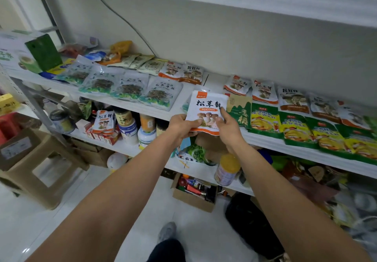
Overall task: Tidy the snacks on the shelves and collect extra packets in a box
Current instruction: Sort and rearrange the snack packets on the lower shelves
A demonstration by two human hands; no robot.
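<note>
I hold a white and orange mushroom packet (207, 108) upright over the front edge of the white middle shelf (204, 78). My left hand (181, 125) pinches its lower left corner. My right hand (226, 127) grips its right edge, index finger stretched up along the side. Similar mushroom packets (180, 72) lie at the back of the shelf, and more (265, 91) lie to the right. Clear dried-greens packets (130, 88) lie in a row on the left. Green and yellow packets (293, 129) line the front right. An open cardboard box (193, 198) of small items sits on the floor below.
A green and white carton (43, 51) stands at the shelf's left end. Jars and another mushroom packet (105, 120) crowd the lower shelf. A brown stool (47, 170) with a cardboard box (16, 149) on it stands at the left. A black bag (251, 225) lies on the floor.
</note>
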